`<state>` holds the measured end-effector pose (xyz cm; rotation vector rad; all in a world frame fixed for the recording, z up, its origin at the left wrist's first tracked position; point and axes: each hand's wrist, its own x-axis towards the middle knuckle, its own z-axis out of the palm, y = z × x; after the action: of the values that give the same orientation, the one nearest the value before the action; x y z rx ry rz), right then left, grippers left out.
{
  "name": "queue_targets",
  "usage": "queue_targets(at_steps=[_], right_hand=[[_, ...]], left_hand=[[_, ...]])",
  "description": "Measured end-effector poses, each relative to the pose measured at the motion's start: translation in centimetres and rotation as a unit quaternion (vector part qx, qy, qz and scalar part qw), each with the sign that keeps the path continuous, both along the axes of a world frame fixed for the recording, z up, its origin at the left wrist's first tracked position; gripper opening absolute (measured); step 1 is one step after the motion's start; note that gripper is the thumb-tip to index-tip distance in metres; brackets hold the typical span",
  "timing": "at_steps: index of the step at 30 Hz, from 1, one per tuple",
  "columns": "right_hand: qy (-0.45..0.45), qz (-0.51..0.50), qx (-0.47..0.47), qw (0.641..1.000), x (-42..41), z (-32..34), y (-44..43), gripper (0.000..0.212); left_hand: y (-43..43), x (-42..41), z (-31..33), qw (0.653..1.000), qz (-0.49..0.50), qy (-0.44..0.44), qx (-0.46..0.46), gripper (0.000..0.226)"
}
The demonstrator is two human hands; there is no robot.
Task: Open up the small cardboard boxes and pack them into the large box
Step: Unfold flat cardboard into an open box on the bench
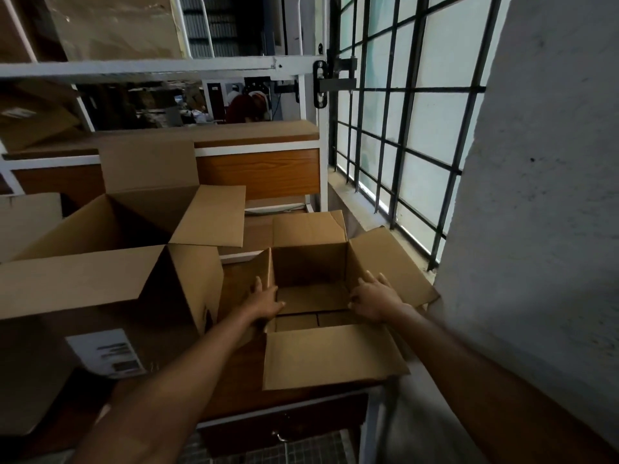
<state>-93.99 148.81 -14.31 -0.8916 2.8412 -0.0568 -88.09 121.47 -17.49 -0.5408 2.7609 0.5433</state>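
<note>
Lower centre of the frame: two bare forearms reaching up and inward from the bottom edge. Just beyond, a small cardboard box (311,296) standing open on the wooden desk (234,390), all four flaps spread outward, nearest flap lying flat toward the viewer, interior dark and shadowed. Left hand (264,301) laid on the box's left rim, fingers extended along the left flap, thumb hooked over the edge toward the inside, not closed into a fist. Right hand (376,299) resting on the right rim and right flap, fingers splayed and flat, likewise open rather than clenched. Left of centre, just beside the small box, a large cardboard box (110,272) standing open, flaps up and out, near flap broad and pale, white printed label (109,354) on the shadowed near side, text too blurred to read. Under the desk's front edge at bottom centre, a drawer with a metal handle (279,437). Farther back, mid-frame, a wood-grain panel (261,172) in a white metal frame, with brown cardboard lying along its top. Upper left, a white shelf rail (150,67) carrying more cardboard, partly wrapped in clear film. Right of centre, a barred window (402,128) with dark grid and frosted panes. Far right, a rough white wall (542,162) filling the edge of the frame.
</note>
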Motion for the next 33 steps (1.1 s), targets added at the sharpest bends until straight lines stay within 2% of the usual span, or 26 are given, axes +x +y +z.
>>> queue_targets(at_steps=[3,5,8,9,12,17,21,25,29,33], right_hand=[[-0.072,-0.006,-0.106,0.992,2.3,0.5,-0.4,0.033],[-0.127,0.022,-0.139,0.982,4.0,1.1,-0.8,0.032],[-0.152,0.086,-0.084,0.981,5.9,1.4,-1.2,0.037],[-0.149,0.094,-0.061,0.982,6.2,1.3,-1.1,0.040],[-0.127,0.093,-0.044,0.987,6.6,0.5,-0.5,0.050],[-0.007,0.076,-0.050,0.996,7.0,-1.3,-0.3,0.035],[0.059,0.065,-0.061,0.994,6.5,-2.1,-1.3,0.035],[0.088,0.006,-0.071,0.994,5.8,-3.2,-2.7,0.046],[0.099,-0.020,-0.082,0.992,4.6,-4.0,-4.3,0.052],[0.095,-0.024,-0.078,0.992,3.7,-4.7,-5.1,0.065]], left_hand=[[1.4,2.2,0.9,0.997,-0.035,0.063,-0.035,0.059],[2.5,3.4,1.9,0.992,-0.085,0.079,-0.058,0.066],[4.4,5.1,2.7,0.983,-0.164,-0.003,-0.077,0.089],[4.9,5.6,2.8,0.979,-0.182,-0.034,-0.091,0.086],[6.5,6.8,2.6,0.977,-0.181,-0.040,-0.106,0.057],[7.5,7.0,0.8,0.978,-0.134,0.052,-0.155,0.045],[6.8,6.2,0.3,0.972,-0.125,0.088,-0.178,0.045],[6.6,5.1,-0.2,0.969,-0.099,0.119,-0.190,0.043],[5.9,3.7,-0.3,0.966,-0.095,0.141,-0.193,0.045],[3.9,1.7,-0.7,0.969,-0.112,0.127,-0.177,0.054]])
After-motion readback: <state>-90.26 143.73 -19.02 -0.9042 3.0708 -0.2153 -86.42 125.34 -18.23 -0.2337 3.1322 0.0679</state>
